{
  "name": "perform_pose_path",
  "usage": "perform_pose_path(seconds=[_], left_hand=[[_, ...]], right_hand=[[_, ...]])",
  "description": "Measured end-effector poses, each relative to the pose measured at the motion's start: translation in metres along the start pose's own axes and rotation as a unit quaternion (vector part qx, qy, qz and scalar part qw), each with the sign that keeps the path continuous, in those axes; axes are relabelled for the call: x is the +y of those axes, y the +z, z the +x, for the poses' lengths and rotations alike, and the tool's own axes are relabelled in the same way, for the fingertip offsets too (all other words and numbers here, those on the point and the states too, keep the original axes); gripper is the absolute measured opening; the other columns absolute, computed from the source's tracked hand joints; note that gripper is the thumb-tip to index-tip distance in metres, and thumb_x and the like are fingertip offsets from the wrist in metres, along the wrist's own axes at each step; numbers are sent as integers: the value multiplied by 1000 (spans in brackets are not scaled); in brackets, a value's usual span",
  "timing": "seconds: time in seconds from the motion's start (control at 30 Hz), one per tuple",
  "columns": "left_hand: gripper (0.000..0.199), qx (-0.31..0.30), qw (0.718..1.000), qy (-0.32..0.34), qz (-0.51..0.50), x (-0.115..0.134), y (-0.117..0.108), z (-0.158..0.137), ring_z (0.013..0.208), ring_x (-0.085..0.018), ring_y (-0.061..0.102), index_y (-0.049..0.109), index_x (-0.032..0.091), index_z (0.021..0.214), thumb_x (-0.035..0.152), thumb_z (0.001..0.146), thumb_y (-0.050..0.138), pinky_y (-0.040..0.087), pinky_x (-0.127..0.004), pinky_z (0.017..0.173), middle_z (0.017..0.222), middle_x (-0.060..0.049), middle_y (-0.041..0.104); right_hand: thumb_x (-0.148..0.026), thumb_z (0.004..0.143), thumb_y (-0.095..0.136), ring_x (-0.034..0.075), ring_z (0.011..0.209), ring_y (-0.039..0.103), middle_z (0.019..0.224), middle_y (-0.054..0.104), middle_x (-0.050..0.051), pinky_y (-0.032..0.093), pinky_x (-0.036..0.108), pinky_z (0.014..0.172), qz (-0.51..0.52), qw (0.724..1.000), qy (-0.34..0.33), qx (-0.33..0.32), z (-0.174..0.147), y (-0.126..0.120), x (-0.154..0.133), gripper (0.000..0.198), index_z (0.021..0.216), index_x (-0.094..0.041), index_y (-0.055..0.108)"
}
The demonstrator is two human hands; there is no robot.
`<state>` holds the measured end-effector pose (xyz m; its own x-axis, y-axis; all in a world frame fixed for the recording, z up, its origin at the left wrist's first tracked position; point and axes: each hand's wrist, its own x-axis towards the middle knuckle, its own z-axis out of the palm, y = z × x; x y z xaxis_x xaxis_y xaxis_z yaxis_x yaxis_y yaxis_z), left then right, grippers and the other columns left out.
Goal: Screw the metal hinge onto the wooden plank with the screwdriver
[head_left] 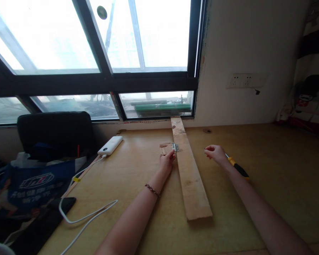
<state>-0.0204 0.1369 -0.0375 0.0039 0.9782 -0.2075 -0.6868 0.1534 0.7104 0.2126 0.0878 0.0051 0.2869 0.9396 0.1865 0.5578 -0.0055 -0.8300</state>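
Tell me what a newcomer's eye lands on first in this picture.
A long wooden plank lies lengthwise down the middle of the wooden table, running to the window sill. The left hand touches a small metal hinge at the plank's left edge, while the right hand rests to the right beside a yellow-and-black screwdriver. Far left, a white power bank trails a cable.

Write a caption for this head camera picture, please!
Left hand touches a small metal hinge on a wooden plank; right hand near a yellow-handled screwdriver.
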Motion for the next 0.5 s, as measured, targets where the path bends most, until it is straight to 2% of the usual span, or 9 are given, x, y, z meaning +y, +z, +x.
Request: perform_pose_path(seconds=[0.1,0.2,0.37,0.5], left_hand=[[29,10,1000,13,-7,-1,0,0,44,-4,51,58,10,73,10,49,75,41,-14,43,60,2,60],[30,12,1000,19,-12,-1,0,0,44,-3,51,58,11,76,10,50,74,41,-13,43,61,2,60],[28,15,1000,21,-11,0,2,-2,42,-3,50,59,10,75,11,51,74,40,-13,42,60,2,59],[28,16,1000,20,-6,-1,1,-2,42,-3,49,59,9,74,11,50,74,40,-14,42,58,1,59]], right_hand=[[-26,59,60,11,46,55,53,59,0,46,22,45,198,979,-16,-37,4,32,-32,14,66,-14,58],[-24,56,63,12,47,58,55,61,1,49,23,46,261,964,-26,-36,16,66,-56,15,65,-15,55],[-26,60,60,15,55,61,60,64,2,48,24,49,174,981,-81,-13,36,108,-63,13,67,-15,59],[-26,63,57,16,62,61,65,66,3,47,25,58,90,985,-148,6,37,117,-58,14,68,-15,64]])
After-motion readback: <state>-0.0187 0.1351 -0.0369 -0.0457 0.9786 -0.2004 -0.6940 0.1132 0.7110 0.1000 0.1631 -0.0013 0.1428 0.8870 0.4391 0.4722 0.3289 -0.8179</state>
